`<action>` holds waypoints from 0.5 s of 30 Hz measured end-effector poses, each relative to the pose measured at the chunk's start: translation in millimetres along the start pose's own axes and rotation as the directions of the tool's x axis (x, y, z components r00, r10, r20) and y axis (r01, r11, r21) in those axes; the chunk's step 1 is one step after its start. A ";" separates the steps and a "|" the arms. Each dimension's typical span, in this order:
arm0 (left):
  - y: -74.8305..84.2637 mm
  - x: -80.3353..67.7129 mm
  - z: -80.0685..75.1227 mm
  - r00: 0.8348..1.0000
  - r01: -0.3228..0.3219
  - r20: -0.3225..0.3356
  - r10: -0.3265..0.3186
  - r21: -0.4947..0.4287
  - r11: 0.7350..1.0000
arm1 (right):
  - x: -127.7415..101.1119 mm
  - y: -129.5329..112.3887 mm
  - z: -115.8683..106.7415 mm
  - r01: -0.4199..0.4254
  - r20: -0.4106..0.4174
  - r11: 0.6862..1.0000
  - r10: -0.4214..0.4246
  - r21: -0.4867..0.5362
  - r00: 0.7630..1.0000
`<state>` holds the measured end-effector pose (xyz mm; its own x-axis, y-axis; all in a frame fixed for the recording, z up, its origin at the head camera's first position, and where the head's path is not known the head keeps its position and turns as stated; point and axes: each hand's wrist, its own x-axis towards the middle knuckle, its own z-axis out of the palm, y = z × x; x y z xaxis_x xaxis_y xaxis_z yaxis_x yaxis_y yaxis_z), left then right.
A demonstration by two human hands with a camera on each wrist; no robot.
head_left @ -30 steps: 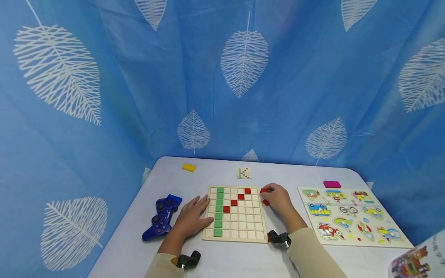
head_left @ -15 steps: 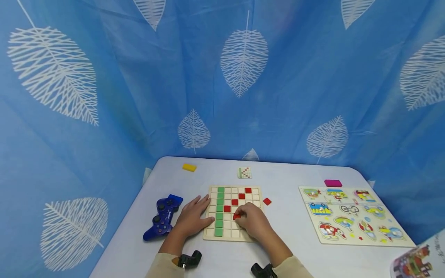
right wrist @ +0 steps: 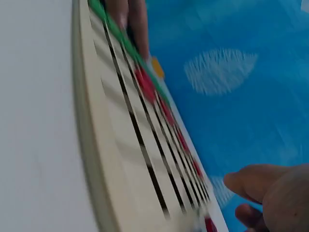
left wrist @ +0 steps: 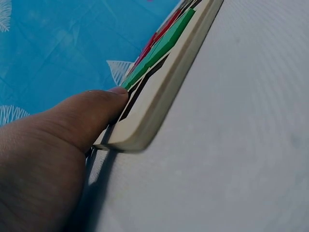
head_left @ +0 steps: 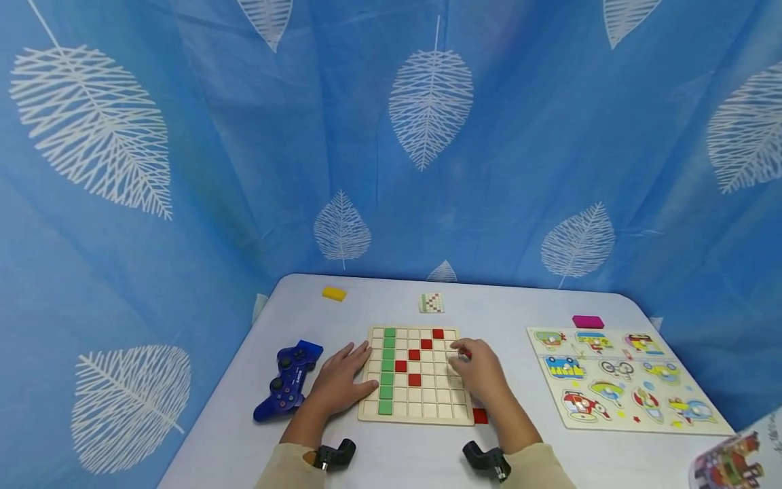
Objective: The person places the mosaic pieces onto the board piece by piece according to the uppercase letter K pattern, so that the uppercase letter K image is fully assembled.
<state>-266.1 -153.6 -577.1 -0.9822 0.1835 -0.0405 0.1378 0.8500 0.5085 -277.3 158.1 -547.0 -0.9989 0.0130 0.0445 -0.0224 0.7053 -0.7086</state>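
A wooden grid board (head_left: 440, 411) lies on the white table (head_left: 391, 468), with a column of green tiles (head_left: 386, 370) and several red tiles (head_left: 414, 379) set in it. My left hand (head_left: 339, 380) lies flat, fingers straight, resting on the board's left edge; its thumb (left wrist: 91, 116) presses the board's corner (left wrist: 145, 130). My right hand (head_left: 479, 370) hovers over the board's right edge with its fingertips at a loose red tile (head_left: 466, 353). In the right wrist view the fingers (right wrist: 256, 186) are spread apart above the board (right wrist: 111, 159). Another red tile (head_left: 480, 415) lies off the board's near right corner.
A blue game controller (head_left: 287, 380) sits left of my left hand. At the back are a yellow block (head_left: 334, 293) and a small pattern card (head_left: 430, 303). A vehicle peg puzzle (head_left: 623, 380) and a magenta block (head_left: 588, 322) lie to the right. A blue leaf curtain (head_left: 427, 170) surrounds the table.
My right hand carried a red tile from the right onto the board, left it in a cell, then moved back to the loose red tile by the board's right edge. My left hand stayed put.
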 end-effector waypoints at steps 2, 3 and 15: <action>1.9 2.7 0.1 1.000 -0.004 0.001 0.004 -0.001 1.000 | 7.7 15.5 -13.2 -0.072 -0.036 0.997 0.071 -0.034 0.997; 2.6 3.6 0.0 1.000 -0.006 0.003 0.006 -0.003 1.000 | 10.1 23.4 -17.5 -0.097 -0.043 0.994 0.095 -0.050 0.995; 1.9 2.5 2.8 1.000 -0.006 -0.008 0.006 0.000 1.000 | 14.5 42.3 -15.5 -0.136 -0.049 0.982 0.131 -0.132 0.990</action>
<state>-267.9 -150.1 -578.6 -0.9824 0.1844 -0.0303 0.1436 0.8487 0.5090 -292.1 199.1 -565.4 -0.9901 0.1396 -0.0142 0.1193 0.7844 -0.6087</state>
